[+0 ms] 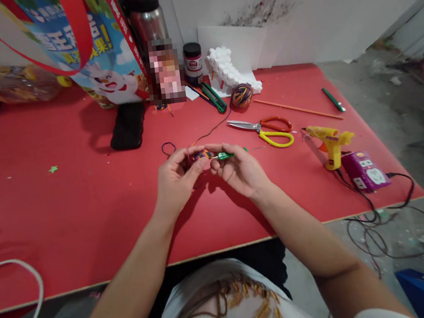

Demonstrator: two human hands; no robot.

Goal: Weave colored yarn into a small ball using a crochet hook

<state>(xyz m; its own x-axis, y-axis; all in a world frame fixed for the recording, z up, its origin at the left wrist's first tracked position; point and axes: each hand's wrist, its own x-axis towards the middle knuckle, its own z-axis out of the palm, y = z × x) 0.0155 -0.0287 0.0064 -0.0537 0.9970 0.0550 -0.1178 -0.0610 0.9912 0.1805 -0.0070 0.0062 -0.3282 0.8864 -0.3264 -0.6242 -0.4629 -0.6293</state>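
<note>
Just in front of my body, my left hand (178,180) is closed on a small multicoloured yarn piece (201,155), pinched between thumb and fingers. My right hand (239,170) is closed around a green-handled crochet hook (226,155), whose metal end reaches the yarn piece. A dark strand of yarn runs from near my left fingers up to a multicoloured yarn ball (241,96). Purple yarn (168,147) curls on the table beside my left hand. The hook's tip is hidden at the yarn.
On the red table (89,224) lie scissors (275,130), a black phone (127,126), green cutters (213,97) and a thin orange stick (298,109). A yellow glue gun (332,145) and purple box (366,171) with cables stand right. A bag (108,53), flask and jar (193,63) are behind.
</note>
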